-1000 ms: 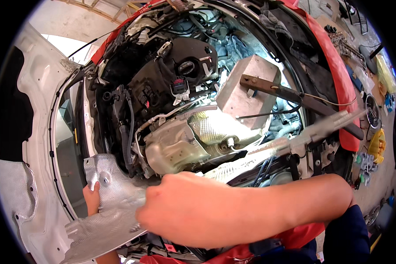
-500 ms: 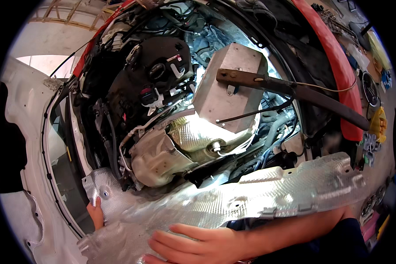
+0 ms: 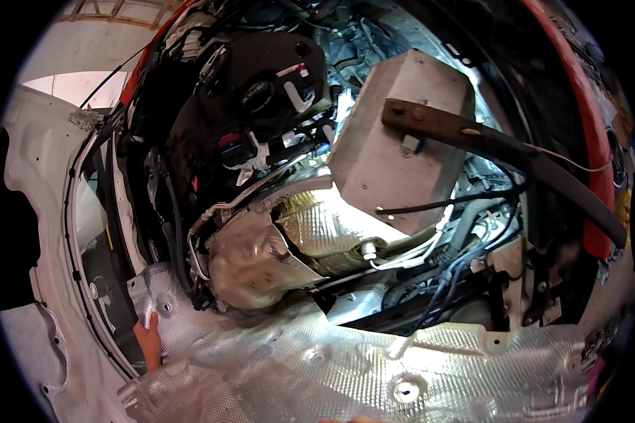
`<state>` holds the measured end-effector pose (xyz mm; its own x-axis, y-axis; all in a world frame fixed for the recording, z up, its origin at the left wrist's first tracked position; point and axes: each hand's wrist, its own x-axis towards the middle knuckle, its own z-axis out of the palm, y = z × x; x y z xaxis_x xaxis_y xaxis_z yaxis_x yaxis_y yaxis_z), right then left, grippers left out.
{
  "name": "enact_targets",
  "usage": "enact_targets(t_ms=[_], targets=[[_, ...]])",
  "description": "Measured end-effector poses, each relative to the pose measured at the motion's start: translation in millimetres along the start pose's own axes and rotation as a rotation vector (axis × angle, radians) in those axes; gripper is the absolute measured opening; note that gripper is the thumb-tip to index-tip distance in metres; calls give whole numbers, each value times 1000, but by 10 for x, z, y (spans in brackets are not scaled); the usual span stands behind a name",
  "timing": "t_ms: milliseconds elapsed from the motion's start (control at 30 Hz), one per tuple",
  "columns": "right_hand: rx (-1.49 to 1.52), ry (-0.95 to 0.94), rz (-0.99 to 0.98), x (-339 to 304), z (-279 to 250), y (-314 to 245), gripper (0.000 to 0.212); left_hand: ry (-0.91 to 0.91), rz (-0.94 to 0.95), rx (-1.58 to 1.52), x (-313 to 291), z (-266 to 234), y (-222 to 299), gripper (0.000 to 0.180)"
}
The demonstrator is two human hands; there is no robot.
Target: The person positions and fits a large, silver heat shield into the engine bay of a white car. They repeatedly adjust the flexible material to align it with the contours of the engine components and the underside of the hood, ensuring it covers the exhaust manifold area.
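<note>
My left hand (image 3: 148, 343) grips the metal sheet (image 3: 353, 359), its length toward three o'clock (I can't tell the grasp of my right hand (image 3: 351, 421)).

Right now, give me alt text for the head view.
A left hand grips the left edge of a dimpled silver sheet spanning the foreground of an open engine bay; right fingertips barely show below. Beyond are a dark engine cover and a grey metal box.
</note>
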<state>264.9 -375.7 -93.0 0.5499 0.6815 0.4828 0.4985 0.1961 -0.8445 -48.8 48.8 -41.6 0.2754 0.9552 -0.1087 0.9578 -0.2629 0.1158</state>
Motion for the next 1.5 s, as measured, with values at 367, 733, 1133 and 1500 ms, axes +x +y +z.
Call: enact_targets(t_ms=[367, 733, 1133, 1500], targets=[[-35, -169, 142, -90, 110, -59, 11, 234, -8, 192, 129, -4, -441, 62], [119, -237, 313, -29, -24, -13, 12, 158, -19, 161, 24, 45, -40, 54], [-82, -87, -64, -32, 172, -398, 12, 84, -41, -248, 142, -11, -381, 47], [92, -31, -15, -62, 224, -515, 18, 12, -73, -406, 280, -57, -1056, 56]])
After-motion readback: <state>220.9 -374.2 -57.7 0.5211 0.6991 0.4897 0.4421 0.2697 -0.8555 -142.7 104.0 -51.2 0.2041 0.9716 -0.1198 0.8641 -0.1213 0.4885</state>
